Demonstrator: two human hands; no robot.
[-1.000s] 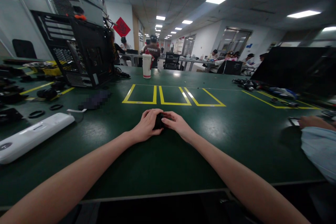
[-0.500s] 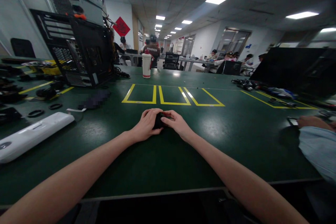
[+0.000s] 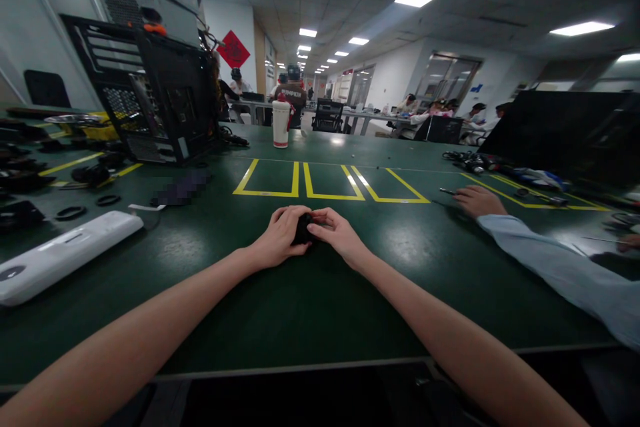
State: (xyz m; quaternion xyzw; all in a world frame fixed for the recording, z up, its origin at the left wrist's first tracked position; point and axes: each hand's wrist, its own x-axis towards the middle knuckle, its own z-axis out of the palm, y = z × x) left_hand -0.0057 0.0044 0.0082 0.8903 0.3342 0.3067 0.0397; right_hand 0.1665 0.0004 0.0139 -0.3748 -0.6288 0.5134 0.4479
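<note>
Gripping, head view: a person's left hand and right hand meet around a small black object over a dark green tabletop.
Left hand: curled across the object's left side, thumb lying toward the wearer.
Right hand: fingers and thumb closed against its right side.
Black object: mostly hidden by the hands, just on the near side of three yellow tape outlines; whether it touches the tabletop cannot be told.
Step in hand: seemingly a two-handed hold on the object, outside the outlines.
Next move: any change of grip would likely call for one hand steadying the object as the other shifts.
Co-worker's hand: at right, well apart, holding a thin tool.
</note>
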